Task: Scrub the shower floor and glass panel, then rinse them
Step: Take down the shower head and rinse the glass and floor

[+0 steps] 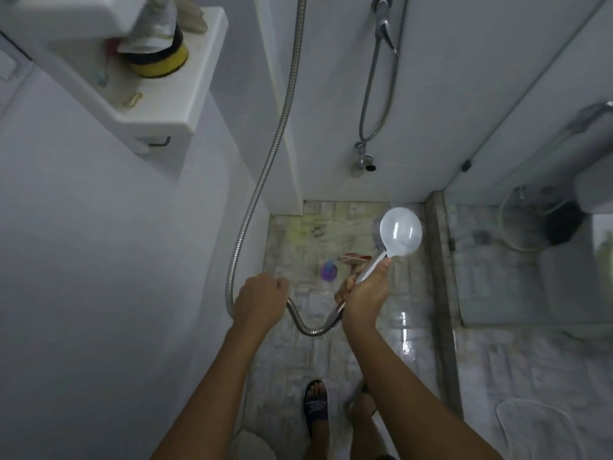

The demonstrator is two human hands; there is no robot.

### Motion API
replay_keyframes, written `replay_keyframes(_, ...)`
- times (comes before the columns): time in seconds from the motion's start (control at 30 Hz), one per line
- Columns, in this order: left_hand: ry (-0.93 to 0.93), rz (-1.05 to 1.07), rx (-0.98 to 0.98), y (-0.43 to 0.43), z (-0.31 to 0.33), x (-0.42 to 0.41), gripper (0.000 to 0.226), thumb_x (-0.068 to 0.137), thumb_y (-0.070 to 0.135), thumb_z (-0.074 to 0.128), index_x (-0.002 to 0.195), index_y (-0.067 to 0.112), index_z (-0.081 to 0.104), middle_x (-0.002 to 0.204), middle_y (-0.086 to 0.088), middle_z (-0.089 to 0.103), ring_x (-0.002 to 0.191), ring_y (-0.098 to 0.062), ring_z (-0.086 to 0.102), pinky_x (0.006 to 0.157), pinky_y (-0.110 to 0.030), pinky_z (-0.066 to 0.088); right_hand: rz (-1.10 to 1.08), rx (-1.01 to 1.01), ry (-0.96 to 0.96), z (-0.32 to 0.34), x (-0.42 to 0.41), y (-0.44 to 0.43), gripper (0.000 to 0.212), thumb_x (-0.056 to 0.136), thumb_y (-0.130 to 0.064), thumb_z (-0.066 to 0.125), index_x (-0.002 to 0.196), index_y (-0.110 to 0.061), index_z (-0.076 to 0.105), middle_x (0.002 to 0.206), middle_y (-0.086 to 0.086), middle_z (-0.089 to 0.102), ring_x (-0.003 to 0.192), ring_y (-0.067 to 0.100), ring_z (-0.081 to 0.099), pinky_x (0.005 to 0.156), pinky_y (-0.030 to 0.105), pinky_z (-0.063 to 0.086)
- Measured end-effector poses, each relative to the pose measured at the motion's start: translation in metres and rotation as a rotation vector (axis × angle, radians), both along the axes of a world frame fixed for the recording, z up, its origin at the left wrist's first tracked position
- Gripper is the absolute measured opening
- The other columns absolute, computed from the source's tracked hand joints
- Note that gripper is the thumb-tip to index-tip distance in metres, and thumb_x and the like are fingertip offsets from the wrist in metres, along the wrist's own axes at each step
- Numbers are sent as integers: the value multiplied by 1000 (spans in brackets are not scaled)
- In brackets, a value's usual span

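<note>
My right hand [365, 293] grips the handle of a round grey shower head [399, 232], held over the tiled shower floor [331, 343] with its face turned toward the far corner. My left hand [260, 298] is closed around the metal shower hose [262, 180], which loops down from above and curves under to the handle. The glass panel [530, 161] stands on the right above a stone curb [442, 293]. A red scrub brush [353, 258] and a purple and blue bottle [328, 271] lie on the floor past my hands.
A white shelf [172, 94] with a yellow and black container sits upper left. A second hose and tap [365, 161] hang on the back wall. My sandalled foot [315, 406] stands on the wet tiles. Beyond the glass are a dark bin and a white fixture.
</note>
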State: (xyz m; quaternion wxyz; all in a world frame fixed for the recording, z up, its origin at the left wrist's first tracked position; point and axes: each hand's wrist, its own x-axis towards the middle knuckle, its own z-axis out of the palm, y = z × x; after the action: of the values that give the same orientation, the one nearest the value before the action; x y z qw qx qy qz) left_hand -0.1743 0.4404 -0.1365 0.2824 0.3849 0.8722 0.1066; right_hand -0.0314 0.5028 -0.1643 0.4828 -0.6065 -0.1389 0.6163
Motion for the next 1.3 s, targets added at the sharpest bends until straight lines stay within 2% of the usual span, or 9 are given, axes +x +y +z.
replay_keyframes(0.07, -13, -16, -5, -1, 1, 14, 51, 99, 28, 45, 50, 13, 42, 59, -4, 50, 62, -24, 56, 55, -28, 34, -53, -11, -20, 0, 17, -7, 62, 95, -67, 31, 72, -11, 47, 49, 6, 40, 39, 17, 37, 42, 26, 37)
replay_keyframes(0.17, -18, -59, -15, 0, 2, 34, 51, 99, 27, 45, 51, 14, 40, 58, -2, 47, 63, -23, 54, 54, -28, 32, -106, -11, -17, -1, 39, -14, 61, 93, -69, 32, 73, -13, 47, 51, 9, 38, 40, 18, 36, 44, 30, 38)
replay_keyframes(0.33, -54, -120, -14, -1, 0, 61, 50, 100, 27, 45, 51, 14, 42, 59, -2, 48, 65, -24, 56, 56, -28, 35, -174, 16, -29, 1, 70, -23, 60, 94, -68, 32, 72, -14, 48, 52, 8, 38, 42, 17, 35, 42, 26, 35)
replay_keyframes(0.47, -83, -158, -7, 1, 0, 82, 47, 99, 27, 47, 59, 4, 56, 70, -17, 63, 70, -31, 62, 57, -29, 35, -227, 19, -49, 3, 98, -26, 59, 94, -67, 32, 76, -13, 47, 51, 8, 38, 42, 17, 36, 43, 25, 36)
replay_keyframes(0.6, -90, -210, -21, 8, 2, 106, 51, 99, 28, 47, 50, 14, 43, 58, -5, 50, 62, -25, 54, 52, -29, 32, -284, 33, -50, 11, 124, -24, 56, 98, -62, 30, 69, -16, 44, 48, 7, 39, 38, 18, 35, 42, 25, 35)
replay_keyframes(0.73, -99, -229, -15, 18, 2, 126, 51, 99, 31, 46, 52, 12, 49, 61, -9, 53, 61, -24, 52, 53, -28, 32, -298, 29, -42, 15, 146, -18, 56, 98, -61, 29, 72, -15, 46, 47, 5, 39, 37, 18, 35, 41, 25, 35)
replay_keyframes(0.93, -82, -273, -16, 35, 1, 146, 54, 98, 24, 46, 45, 16, 40, 49, 0, 43, 46, -13, 41, 44, -27, 25, -309, 64, -28, 17, 170, -1, 56, 99, -61, 29, 70, -15, 45, 47, 5, 38, 39, 18, 34, 42, 24, 33)
replay_keyframes(1.17, -79, -279, -35, 57, -8, 165, 51, 98, 25, 47, 48, 15, 42, 52, -3, 46, 48, -15, 44, 46, -27, 27, -318, 56, -38, 10, 190, 18, 56, 99, -60, 29, 70, -16, 45, 48, 5, 39, 38, 16, 34, 43, 23, 34)
replay_keyframes(1.3, -89, -273, -41, 72, -13, 175, 52, 97, 26, 48, 47, 15, 42, 53, -3, 47, 53, -20, 48, 53, -28, 32, -289, 53, -30, 7, 199, 30, 57, 99, -61, 29, 70, -15, 45, 46, 4, 38, 36, 16, 34, 41, 23, 33)
